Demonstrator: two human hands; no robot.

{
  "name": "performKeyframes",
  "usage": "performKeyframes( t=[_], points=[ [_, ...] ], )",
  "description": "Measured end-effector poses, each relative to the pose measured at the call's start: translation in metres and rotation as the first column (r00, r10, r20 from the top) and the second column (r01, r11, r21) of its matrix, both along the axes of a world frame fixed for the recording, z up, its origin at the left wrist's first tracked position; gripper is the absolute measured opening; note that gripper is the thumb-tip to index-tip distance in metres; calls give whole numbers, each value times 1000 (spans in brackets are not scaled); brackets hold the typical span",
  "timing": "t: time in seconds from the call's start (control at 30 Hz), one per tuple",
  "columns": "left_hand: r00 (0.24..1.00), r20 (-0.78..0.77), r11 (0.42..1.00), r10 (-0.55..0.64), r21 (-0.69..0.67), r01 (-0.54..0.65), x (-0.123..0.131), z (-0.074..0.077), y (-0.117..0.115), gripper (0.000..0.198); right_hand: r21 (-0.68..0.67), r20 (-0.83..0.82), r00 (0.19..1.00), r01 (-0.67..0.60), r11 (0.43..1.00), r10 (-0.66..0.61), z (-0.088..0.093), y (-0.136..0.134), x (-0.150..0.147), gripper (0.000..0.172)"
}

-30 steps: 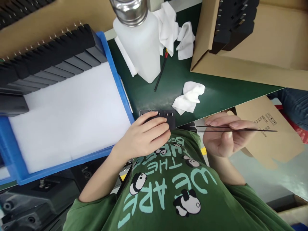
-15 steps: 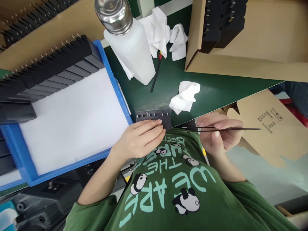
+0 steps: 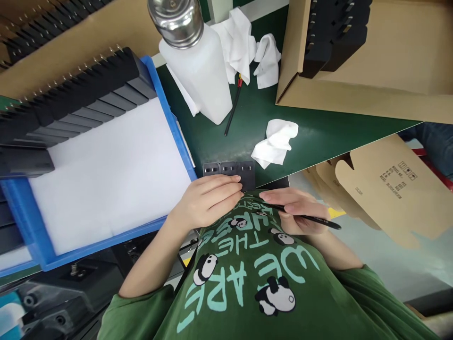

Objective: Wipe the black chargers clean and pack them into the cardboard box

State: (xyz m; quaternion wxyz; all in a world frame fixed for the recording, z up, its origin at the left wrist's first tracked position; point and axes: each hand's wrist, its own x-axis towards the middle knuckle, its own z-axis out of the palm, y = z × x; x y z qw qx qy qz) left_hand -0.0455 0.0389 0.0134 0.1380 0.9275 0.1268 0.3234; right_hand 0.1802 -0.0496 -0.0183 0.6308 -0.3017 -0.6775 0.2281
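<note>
On the left, a blue tray (image 3: 181, 151) lined with a white sheet (image 3: 113, 156) holds a row of black blocks (image 3: 88, 92) packed side by side along its far part, thin metal pins standing up from their tops; one more dark block (image 3: 28, 163) lies at the left end of the row, and the rest of the sheet is bare. Beyond it, at the far left, a cardboard carton (image 3: 116, 28) holds more black pinned parts (image 3: 49, 28). At the far right, a cardboard box (image 3: 354, 100) has black pieces (image 3: 331, 47) with metal prongs against its left wall, its floor bare to their right. The white bottle (image 3: 200, 75) with a metal cap stands between tray and box; its contents cannot be seen.

Three dark grey blocks (image 3: 248, 172) sit in a line at the near edge of the green bench (image 3: 219, 141), right of the tray and close to the shirt. They look matte, with seams between them and a pair of small light pins on each. The left hand (image 3: 208, 200) rests over their near side, fingers together and slightly bent; whether they grip cannot be told. The right hand (image 3: 300, 210), just right of the blocks, has thumb and fingers closed around slim black tweezers (image 3: 320, 220) with faint pale lettering, the back end pointing right; the tips cannot be made out.
</note>
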Motion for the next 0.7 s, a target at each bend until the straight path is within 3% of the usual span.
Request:
performKeyframes(
  t=[0.2,0.7],
  points=[
    [1000,17,1000,5,-6,-5,0,-2,0,12,11,27,999,20,1000,-20,-7,-1,0,40],
    [1000,13,999,19,-28,-18,0,-3,-2,10,-20,14,998,53,998,-53,-1,0,-3,31]
  ],
)
